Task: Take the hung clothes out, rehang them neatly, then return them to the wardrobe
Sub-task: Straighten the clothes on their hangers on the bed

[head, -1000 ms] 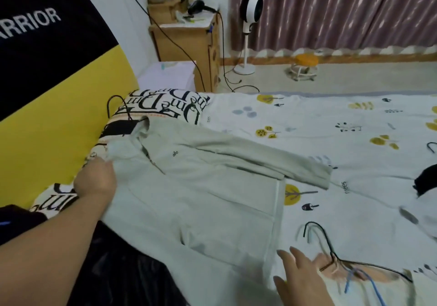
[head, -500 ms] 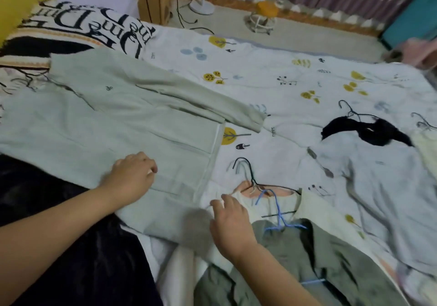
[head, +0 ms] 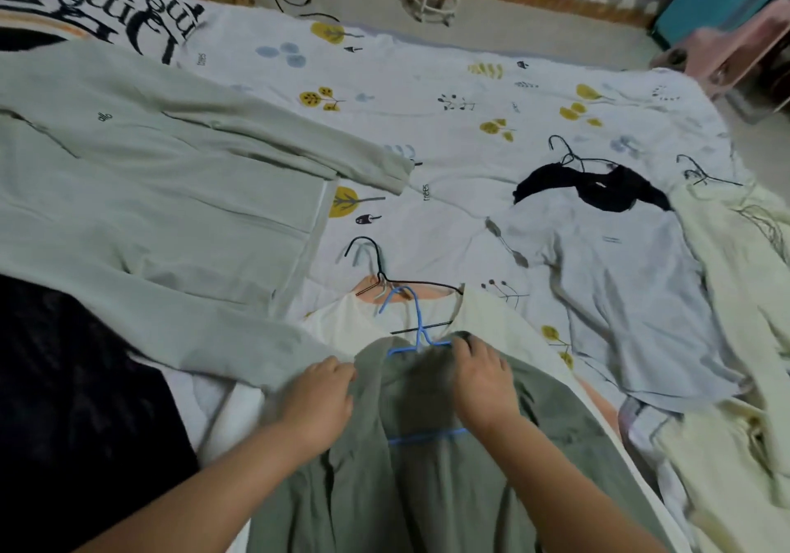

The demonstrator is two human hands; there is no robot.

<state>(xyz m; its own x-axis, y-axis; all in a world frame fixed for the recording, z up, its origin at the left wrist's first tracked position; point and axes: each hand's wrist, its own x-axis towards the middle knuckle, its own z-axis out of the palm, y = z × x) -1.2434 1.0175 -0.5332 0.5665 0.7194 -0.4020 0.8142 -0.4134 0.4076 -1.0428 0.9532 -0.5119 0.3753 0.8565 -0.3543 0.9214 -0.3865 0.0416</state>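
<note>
**A:** What have I got at the near edge of the bed (head: 427, 155)?

**B:** I'm working both hands at the collar of the olive-grey shirt (head: 427, 488), which lies at the near edge on its blue hanger (head: 417, 330). My left hand (head: 318, 403) has its fingers curled shut on the left shoulder fabric; my right hand (head: 481, 377) is clamped on the collar right by the hanger's neck.

**A:** How do I do this well?

**B:** I'd judge it best to seat each shoulder seam squarely on the wire, pull evenly both sides and keep the hook centred.

**A:** Anything in the way?

**B:** A cream top on a black hanger (head: 384, 272) lies just beyond, partly under the shirt. I'd lift clear so the hooks don't snag. To the left lies the pale green jacket (head: 149, 185); farther right, a light blue tee (head: 620, 279) and a black garment (head: 598, 185).
</note>
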